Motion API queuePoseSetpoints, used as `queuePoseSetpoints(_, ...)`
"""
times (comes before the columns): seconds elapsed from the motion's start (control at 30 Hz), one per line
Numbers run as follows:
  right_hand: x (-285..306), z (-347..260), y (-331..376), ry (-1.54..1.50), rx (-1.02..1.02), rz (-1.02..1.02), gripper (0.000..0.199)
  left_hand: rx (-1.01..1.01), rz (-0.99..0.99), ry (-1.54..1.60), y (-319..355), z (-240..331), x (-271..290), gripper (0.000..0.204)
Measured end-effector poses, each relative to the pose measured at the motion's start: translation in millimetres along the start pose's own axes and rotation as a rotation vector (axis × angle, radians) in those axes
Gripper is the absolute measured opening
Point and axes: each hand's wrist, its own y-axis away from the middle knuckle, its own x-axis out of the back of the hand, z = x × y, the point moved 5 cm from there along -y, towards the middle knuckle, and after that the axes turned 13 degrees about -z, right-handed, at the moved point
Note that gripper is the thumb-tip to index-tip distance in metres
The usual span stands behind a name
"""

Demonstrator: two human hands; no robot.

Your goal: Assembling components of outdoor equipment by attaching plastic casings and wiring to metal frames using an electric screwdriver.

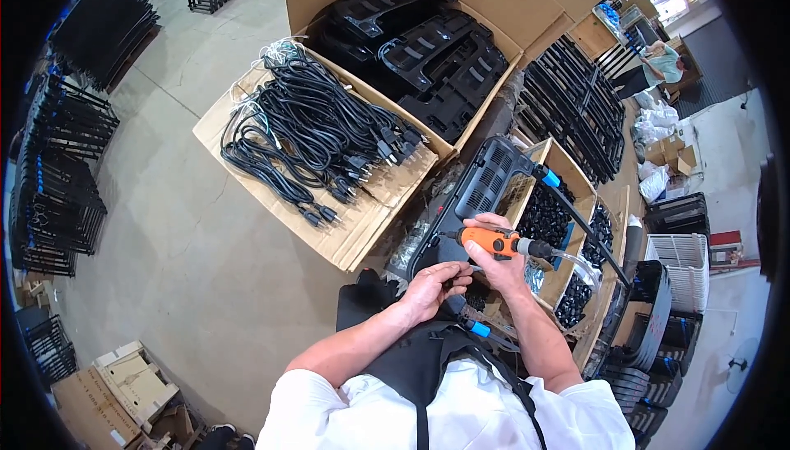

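**Left hand [429, 292] curled, right hand [505, 272] wrapped round the orange driver [490, 240]!**

And at the left, fingers are bent in and bunched near one another, just below the driver; whether they pinch anything, I can't tell. Moving across, here's the black plastic panel [484, 180], lying beyond the hands, with the driver's nose pointing left over its near end. Is the bit touching? Too small to call. Good technique here, I'd say, means bit square to the screw head, pressure steady, left fingertips out of its path, perhaps bracing the panel. Now the right: fingers closed over the orange body, thumb along the near side, a firm hold, no daylight in it. The clear hose [583, 264] trails off rightward across the parts bins [586, 207]; best keep it slack, so it doesn't tug the tool askew.
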Motion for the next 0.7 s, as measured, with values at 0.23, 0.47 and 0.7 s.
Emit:
queuePoseSetpoints(0.23, -2, -4, -6, 0.04, -0.032, -0.034, 0.047, 0.038, 0.011, -0.16, 1, -8, 10, 0.03)
queuePoseSetpoints(0.47, -6, -6, -20, 0.156, 0.066, -0.113, 0.031, -0.044, 0.043, -0.028, 6, -7, 3, 0.03)
queuePoseSetpoints(0.7, -8, 0, -21, 0.097, 0.05, -0.149, 0.039, -0.074, 0.136, -0.037, 12, -6, 11, 0.026)
